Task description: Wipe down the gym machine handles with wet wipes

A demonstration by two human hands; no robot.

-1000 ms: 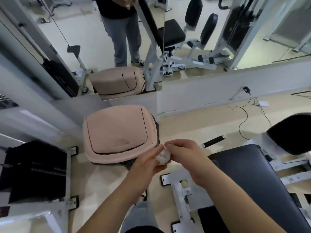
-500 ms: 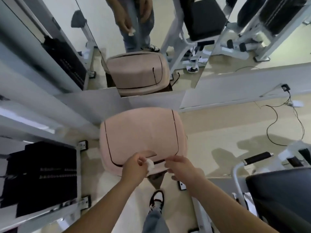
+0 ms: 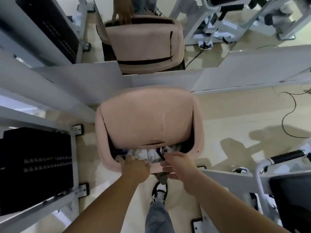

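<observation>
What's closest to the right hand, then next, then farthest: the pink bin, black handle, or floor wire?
1. Pink bin: right at the right hand, in front.
2. Black handle: off to the right.
3. Floor wire: far right, beyond the handle.

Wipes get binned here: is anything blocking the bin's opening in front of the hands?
Nothing visible. The lid is tipped open, leaving a gap at the near edge of the bin, where piled trash shows; the left hand and right hand are at it.
</observation>
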